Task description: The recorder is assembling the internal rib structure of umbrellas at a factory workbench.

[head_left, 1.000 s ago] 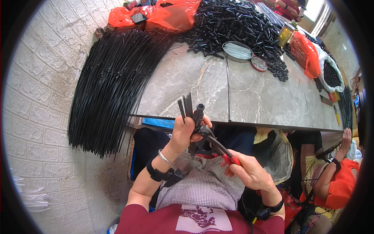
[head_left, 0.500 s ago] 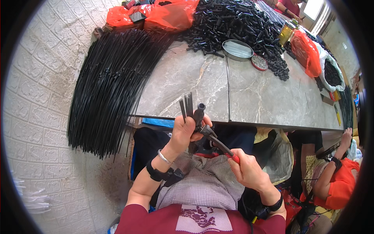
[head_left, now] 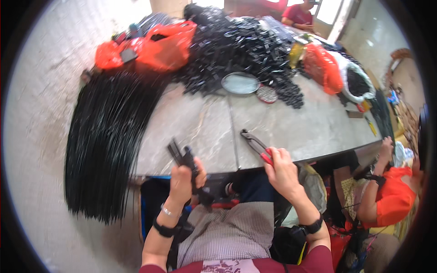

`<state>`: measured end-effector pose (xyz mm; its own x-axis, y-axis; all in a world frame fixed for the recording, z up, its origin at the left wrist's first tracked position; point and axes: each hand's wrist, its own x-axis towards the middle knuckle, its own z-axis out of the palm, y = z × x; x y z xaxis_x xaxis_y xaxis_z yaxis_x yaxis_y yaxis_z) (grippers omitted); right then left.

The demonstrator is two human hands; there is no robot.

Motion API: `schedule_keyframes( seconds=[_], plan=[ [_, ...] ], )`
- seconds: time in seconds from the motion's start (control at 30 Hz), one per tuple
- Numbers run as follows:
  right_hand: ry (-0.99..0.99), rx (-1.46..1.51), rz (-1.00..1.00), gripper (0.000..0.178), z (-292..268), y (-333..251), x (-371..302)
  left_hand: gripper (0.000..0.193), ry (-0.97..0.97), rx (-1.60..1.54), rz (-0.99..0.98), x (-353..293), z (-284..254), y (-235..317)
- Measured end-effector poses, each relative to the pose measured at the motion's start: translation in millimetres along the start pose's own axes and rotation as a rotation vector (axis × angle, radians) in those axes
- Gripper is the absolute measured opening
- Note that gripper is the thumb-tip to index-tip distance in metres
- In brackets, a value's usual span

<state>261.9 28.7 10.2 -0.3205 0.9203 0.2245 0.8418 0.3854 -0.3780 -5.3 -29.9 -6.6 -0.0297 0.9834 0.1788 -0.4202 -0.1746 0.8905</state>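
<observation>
My right hand [head_left: 283, 176] grips the red handles of long dark pincers [head_left: 255, 144], whose head lies over the grey stone-look tabletop [head_left: 200, 123]. My left hand [head_left: 182, 179] is closed around a black tubular fitting [head_left: 190, 160], seen blurred at the table's front edge. Several short dark strips [head_left: 174, 150] stick up out of the same hand. Another dark part [head_left: 205, 196] hangs beneath the fist; whether it joins the fitting I cannot tell. The pincers and the fitting are well apart.
Long black rods [head_left: 107, 145] overhang the table's left side. A heap of black fittings [head_left: 241, 50] covers the back, near an oval metal tray [head_left: 223, 85] and a red-rimmed dish [head_left: 267, 101]. Red bags [head_left: 166, 50] stand behind. A co-worker in orange [head_left: 387, 200] sits at right.
The pincers have come off the part in my left hand and moved up over the table. My left hand has shifted left with the fitting and strips. The view has tilted upward.
</observation>
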Motion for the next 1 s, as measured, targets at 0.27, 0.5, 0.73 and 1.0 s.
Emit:
schedule_keyframes(
  seconds=[0.27,0.5,0.73,1.0],
  plan=[
    [0.204,0.087,-0.194,0.023,-0.4,71.2,114.0,0.062,-0.01,-0.064,-0.041,2.6,2.4,2.9],
    [0.075,-0.191,-0.062,0.019,18.9,97.5,205.3,0.063,-0.03,-0.026,-0.075,4.3,5.1,-4.9],
    [-0.008,-0.262,-0.012,0.015,31.9,101.2,218.7,0.062,-0.001,-0.135,-0.06,4.0,-1.7,-9.4],
    [-0.02,-0.318,0.035,0.013,24.0,94.4,221.5,0.059,0.013,-0.159,-0.054,2.7,-4.0,-13.7]
  ],
)
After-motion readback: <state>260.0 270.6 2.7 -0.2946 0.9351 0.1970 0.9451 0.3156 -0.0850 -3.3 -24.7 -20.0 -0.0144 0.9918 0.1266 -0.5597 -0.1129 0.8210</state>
